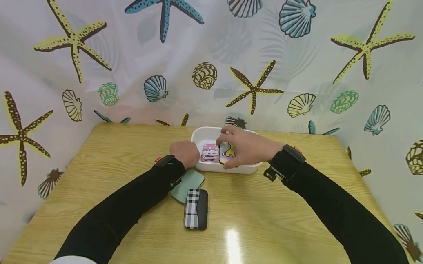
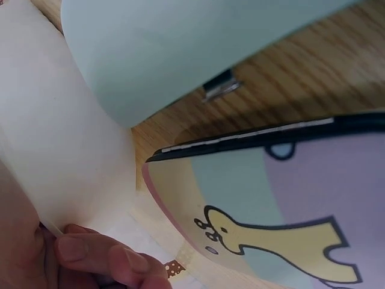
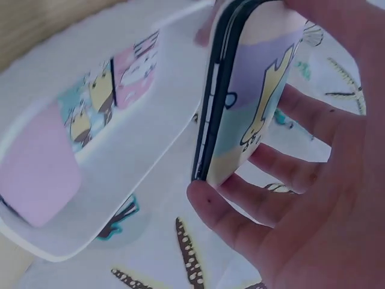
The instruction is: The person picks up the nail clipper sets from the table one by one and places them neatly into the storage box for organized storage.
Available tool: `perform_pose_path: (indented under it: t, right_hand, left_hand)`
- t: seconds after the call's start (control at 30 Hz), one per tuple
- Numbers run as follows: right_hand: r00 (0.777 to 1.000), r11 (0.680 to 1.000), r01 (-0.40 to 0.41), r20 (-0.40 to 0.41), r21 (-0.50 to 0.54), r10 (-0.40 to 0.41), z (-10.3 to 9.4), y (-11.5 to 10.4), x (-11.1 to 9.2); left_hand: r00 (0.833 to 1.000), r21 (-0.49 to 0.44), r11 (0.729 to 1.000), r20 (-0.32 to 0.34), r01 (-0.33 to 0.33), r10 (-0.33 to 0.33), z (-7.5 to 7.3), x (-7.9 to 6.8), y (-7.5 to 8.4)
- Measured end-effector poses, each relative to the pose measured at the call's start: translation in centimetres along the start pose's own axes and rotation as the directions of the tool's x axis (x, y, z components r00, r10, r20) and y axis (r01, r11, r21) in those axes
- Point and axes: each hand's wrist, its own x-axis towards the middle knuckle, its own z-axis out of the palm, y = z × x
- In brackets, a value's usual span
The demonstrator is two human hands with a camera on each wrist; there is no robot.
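My right hand (image 1: 249, 145) holds a small hinged case (image 1: 228, 153) with a yellow giraffe on pastel bands, over the white plastic bin (image 1: 231, 169). Fingertips and thumb grip the case (image 3: 258, 90) by its edges; it stands tilted in the right wrist view. At the bin's left end is my left hand (image 1: 185, 152); its curled fingers (image 2: 90, 253) hold the white rim in the left wrist view. Inside the bin lie a pink cartoon case (image 3: 135, 72), a teal one with giraffes (image 3: 90, 111) and a plain lilac one (image 3: 39, 165).
Near the left forearm a pale green case (image 1: 189, 183) lies on the wooden table (image 1: 282, 219). A black-and-white plaid case (image 1: 196, 209) overlaps its lower corner. Behind the table hangs a cloth (image 1: 218, 38) printed with shells and starfish.
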Motion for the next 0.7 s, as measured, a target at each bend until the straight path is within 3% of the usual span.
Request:
perform_pose_path:
  t: [0.17,0.4,0.7]
  right_hand:
    - [0.999,0.998,-0.047,0.012,0.03,0.047,0.5,2.5,1.9]
    - [0.985,0.99,-0.135,0.114,0.035,0.131,2.5,4.0,4.8]
    - [0.987,0.989,-0.108,0.108,-0.098,0.118,5.4,6.5,6.4]
  left_hand:
    - [1.0,-0.003,1.0,0.004,-0.012,0.012,-0.1,-0.3,0.2]
    - [1.0,-0.005,1.0,-0.024,-0.015,0.015,0.5,-0.6,-0.7]
    - [1.0,-0.018,1.0,-0.019,-0.004,0.004,0.1,-0.2,0.0]
